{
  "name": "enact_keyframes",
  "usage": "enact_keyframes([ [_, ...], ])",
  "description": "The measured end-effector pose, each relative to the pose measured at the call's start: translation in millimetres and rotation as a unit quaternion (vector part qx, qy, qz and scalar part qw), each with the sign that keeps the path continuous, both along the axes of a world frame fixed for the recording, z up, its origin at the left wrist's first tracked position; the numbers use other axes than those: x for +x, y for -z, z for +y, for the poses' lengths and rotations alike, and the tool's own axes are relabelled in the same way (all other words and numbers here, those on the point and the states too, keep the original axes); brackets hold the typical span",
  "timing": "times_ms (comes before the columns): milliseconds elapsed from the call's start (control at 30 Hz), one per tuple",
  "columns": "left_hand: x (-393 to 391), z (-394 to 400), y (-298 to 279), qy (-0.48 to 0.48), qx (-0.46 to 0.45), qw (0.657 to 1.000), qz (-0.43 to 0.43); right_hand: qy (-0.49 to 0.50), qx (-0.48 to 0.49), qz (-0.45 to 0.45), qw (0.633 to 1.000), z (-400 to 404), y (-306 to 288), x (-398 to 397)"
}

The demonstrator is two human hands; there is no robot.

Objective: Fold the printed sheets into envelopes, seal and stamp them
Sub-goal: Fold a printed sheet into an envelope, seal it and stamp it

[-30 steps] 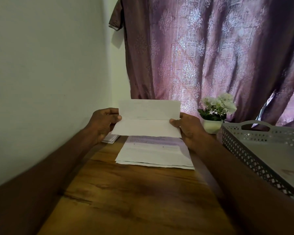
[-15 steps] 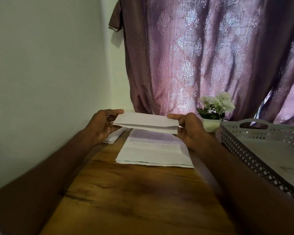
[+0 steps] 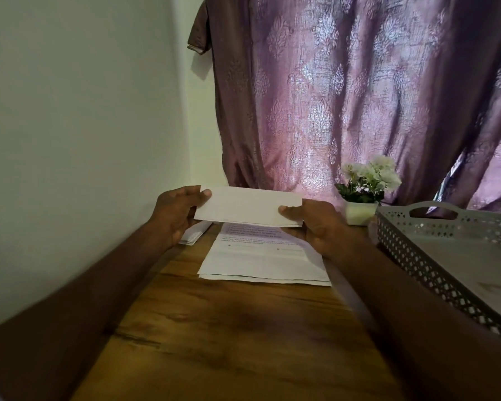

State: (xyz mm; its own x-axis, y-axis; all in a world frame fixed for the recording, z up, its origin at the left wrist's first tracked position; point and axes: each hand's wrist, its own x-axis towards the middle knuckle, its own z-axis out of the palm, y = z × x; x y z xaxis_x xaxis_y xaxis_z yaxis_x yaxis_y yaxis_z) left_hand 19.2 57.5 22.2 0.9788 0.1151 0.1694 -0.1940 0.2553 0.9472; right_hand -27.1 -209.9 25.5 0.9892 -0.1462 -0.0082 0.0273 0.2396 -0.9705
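Left hand (image 3: 176,213) and right hand (image 3: 310,224) are pinching the folded sheet (image 3: 248,206) by its ends, lifted above the stack (image 3: 261,256), probably to keep folds aligned.

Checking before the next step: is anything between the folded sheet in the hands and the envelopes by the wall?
Only the left hand itself: it holds the folded sheet and partly covers the envelopes behind it. Nothing else visible intervenes.

Both forearms are bare from the lower frame edges up to the wrists, with no sleeves showing on them. The left hand (image 3: 175,213) and right hand (image 3: 315,227) wear nothing: bare fingers, short nails, bare wrists.
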Motion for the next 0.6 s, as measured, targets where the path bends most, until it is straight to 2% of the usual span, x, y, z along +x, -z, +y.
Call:
enact_keyframes([
  [200,-5,2,-5,-0.029,-0.014,0.999,0.015,0.008,0.007,-0.007,1.0,-2,0,2],
  [333,-7,3,-6,-0.061,0.038,0.997,0.016,-0.02,0.008,-0.008,1.0,0,-1,1],
  [600,-12,-2,-5,-0.163,0.143,0.976,-0.029,0.069,0.007,-0.032,0.997,3,-4,1],
])
